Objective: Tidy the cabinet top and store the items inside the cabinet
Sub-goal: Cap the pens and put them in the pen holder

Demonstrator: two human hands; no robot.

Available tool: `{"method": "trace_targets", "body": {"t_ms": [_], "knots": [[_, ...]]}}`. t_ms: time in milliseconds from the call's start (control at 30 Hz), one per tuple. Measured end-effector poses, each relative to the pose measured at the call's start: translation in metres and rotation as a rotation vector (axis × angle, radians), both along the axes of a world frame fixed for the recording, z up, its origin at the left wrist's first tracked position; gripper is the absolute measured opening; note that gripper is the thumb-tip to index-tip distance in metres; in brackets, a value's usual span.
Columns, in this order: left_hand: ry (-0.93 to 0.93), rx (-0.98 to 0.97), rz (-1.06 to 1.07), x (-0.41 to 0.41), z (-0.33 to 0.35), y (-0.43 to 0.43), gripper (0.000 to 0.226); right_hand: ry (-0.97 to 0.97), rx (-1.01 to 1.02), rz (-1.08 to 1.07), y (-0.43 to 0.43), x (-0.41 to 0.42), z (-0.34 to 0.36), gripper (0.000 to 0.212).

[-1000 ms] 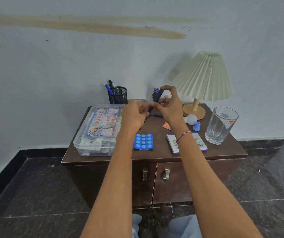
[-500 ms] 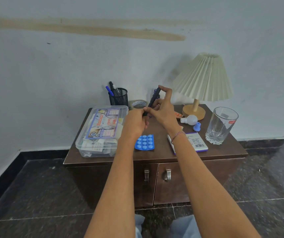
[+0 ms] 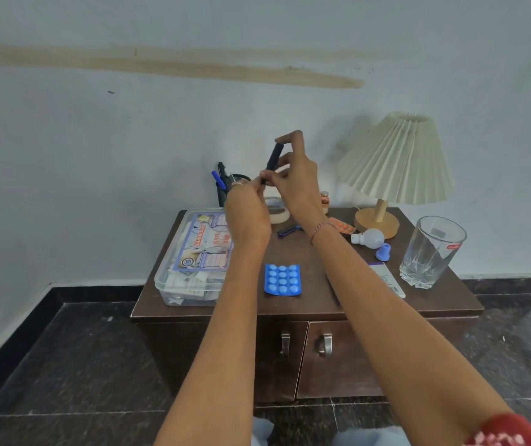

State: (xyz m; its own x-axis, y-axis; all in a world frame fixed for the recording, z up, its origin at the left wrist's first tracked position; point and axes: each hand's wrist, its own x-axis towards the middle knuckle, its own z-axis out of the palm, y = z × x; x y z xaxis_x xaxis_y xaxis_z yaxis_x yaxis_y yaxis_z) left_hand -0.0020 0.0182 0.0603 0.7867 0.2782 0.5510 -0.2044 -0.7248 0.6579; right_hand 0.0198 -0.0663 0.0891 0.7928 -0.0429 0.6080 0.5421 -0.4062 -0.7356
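Both hands hold a dark blue pen raised above the back of the brown cabinet top. My right hand pinches its upper end and middle. My left hand grips its lower end. On the top lie a blue pill blister, an orange blister, a white and purple box, a small white bulb, a blue cap, a blue pen cap and a tape roll. The two cabinet doors are closed.
A clear first-aid box fills the left side. A black mesh pen holder stands at the back. A pleated lamp and a drinking glass stand on the right. A small bottle is near the wall.
Both hands have lifted the pen higher and slightly away from the cabinet top, turning it more upright. Nothing on the cabinet top has moved.
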Motion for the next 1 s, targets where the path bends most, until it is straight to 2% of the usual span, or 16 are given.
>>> {"method": "trace_targets", "body": {"t_ms": [100,267,467,600,767,900,1000], "knots": [[-0.035,-0.03,0.068,0.024,0.011,0.013,0.028,-0.009,-0.035,0.008,0.016,0.017,0.005,0.039],[-0.06,-0.092,0.012,0.063,0.02,0.034,0.02,-0.02,-0.092,0.017,0.037,0.06,0.004,0.027],[0.123,-0.168,-0.03,0.109,0.01,0.056,0.015,0.081,-0.219,0.058,0.052,0.112,-0.017,0.018],[0.276,-0.366,-0.063,0.13,0.0,0.066,0.017,0.1,-0.35,0.065,0.059,0.134,-0.034,0.016],[0.366,-0.441,-0.094,0.144,-0.011,0.074,0.018,0.144,-0.378,0.047,0.066,0.151,-0.048,0.018],[0.373,-0.462,-0.074,0.151,-0.015,0.08,0.024,0.19,-0.335,-0.019,0.07,0.156,-0.051,0.022],[0.369,-0.463,-0.055,0.154,-0.013,0.085,0.02,0.223,-0.322,-0.01,0.075,0.16,-0.048,0.025]]}}
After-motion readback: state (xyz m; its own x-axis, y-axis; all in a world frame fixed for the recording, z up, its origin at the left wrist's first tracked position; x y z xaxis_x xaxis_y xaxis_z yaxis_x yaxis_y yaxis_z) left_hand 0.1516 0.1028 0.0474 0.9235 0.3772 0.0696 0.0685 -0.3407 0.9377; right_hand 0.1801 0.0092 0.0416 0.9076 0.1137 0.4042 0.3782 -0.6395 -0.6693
